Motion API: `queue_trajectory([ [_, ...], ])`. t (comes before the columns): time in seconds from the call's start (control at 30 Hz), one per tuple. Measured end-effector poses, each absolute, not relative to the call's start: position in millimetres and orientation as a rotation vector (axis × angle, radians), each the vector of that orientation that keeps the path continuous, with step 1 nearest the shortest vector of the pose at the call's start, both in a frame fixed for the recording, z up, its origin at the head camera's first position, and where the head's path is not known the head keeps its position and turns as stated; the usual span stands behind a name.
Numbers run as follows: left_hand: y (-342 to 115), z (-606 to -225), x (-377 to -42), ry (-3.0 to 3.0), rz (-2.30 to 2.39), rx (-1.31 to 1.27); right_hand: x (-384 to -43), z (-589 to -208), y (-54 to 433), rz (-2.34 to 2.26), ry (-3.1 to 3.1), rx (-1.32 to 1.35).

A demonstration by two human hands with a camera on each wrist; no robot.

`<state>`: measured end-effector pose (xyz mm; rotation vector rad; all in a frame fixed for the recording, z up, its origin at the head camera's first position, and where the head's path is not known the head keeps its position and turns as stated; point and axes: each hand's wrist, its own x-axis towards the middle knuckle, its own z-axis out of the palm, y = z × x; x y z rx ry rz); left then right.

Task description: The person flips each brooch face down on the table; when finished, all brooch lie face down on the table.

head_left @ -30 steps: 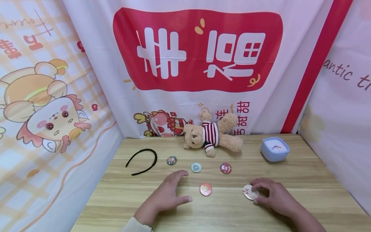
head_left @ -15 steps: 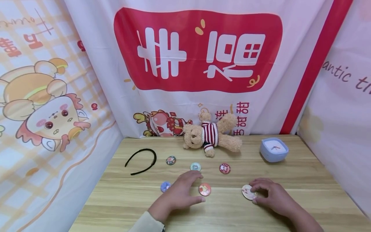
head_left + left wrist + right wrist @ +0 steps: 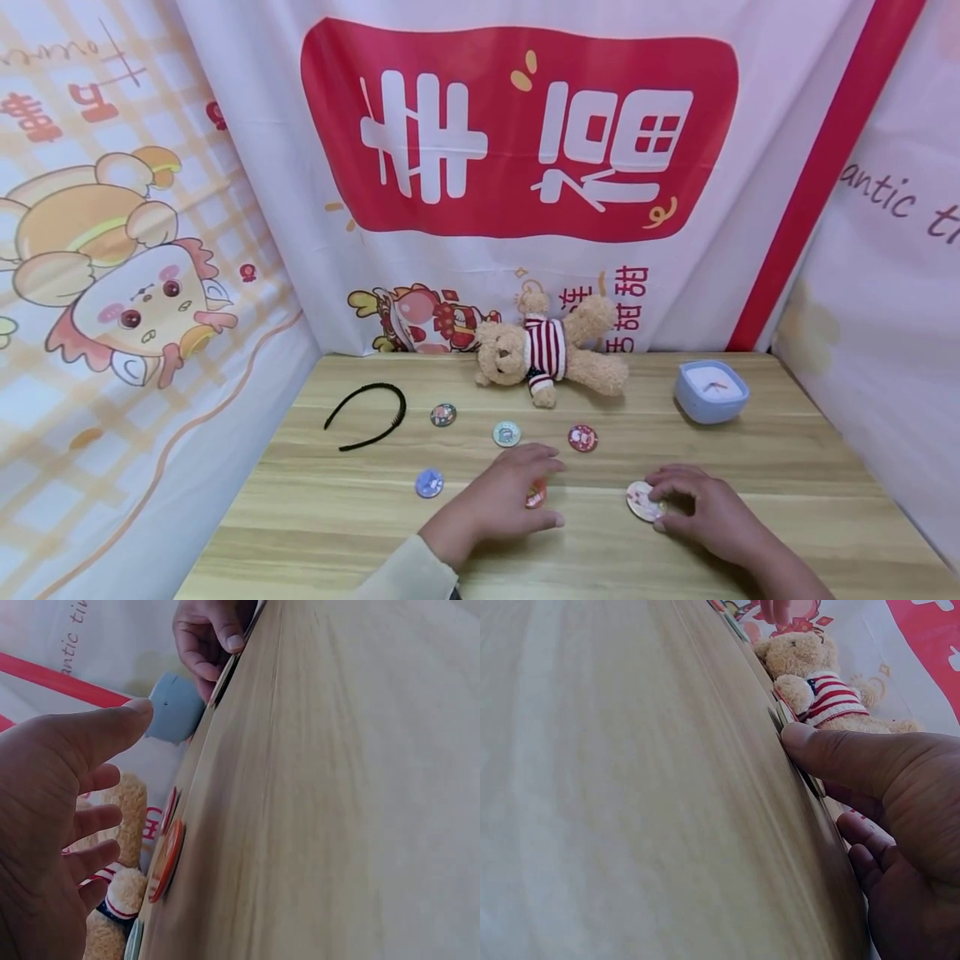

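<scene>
My left hand (image 3: pixel 504 493) hovers over the orange round badge (image 3: pixel 536 494), its thumb and fingers spread apart and holding nothing. In the left wrist view the orange badge (image 3: pixel 169 861) lies flat on the table beyond the fingertips, apart from them. At the right, my right hand (image 3: pixel 701 510) pinches the edge of a white round badge (image 3: pixel 640 502) lying on the table. The right wrist view shows the thumb (image 3: pixel 832 754) against that badge's edge; its underside is hidden. A blue badge (image 3: pixel 429 483) lies left of my left hand.
Behind the hands lie a teal badge (image 3: pixel 506 433), a red badge (image 3: pixel 582 437) and a dark badge (image 3: pixel 443 414). A black headband (image 3: pixel 401 408) is at left. A teddy bear (image 3: pixel 547 350) and a blue clock (image 3: pixel 711 392) stand along the back, before the curtain (image 3: pixel 262 167).
My left hand has moved right, from left of the orange badge to above it, uncovering the blue badge. The right hand stays at the white badge.
</scene>
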<state>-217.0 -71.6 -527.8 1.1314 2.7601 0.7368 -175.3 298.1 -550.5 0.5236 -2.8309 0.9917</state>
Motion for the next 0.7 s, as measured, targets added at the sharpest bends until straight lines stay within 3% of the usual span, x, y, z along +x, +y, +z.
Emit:
queue_trajectory([
  [0.7, -32.3, -528.7, -215.7, 2.817, 0.601, 1.241, -175.9, -549.4, 298.8, 0.938, -2.894, 0.507],
])
